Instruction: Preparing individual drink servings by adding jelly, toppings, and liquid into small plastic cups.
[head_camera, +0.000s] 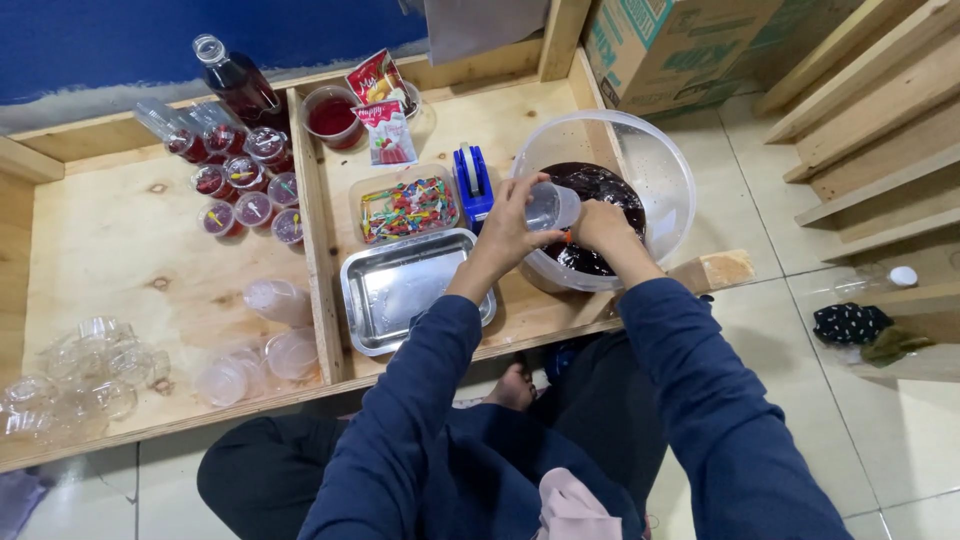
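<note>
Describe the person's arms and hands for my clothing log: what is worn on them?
Both arms wear long dark navy sleeves, loosely creased, ending at the wrists. The left hand and right hand are bare: no gloves, rings or watch visible.

Your low wooden tray (110, 250) on the tiled floor (800, 340), holding your clear bowl (660, 170) of dark liquid, steel pan (400, 285), tub of coloured bits (405, 208), blue tape dispenser (474, 183), filled small cups (245, 190), empty cups (85, 375), red bottle (238, 82).
</note>
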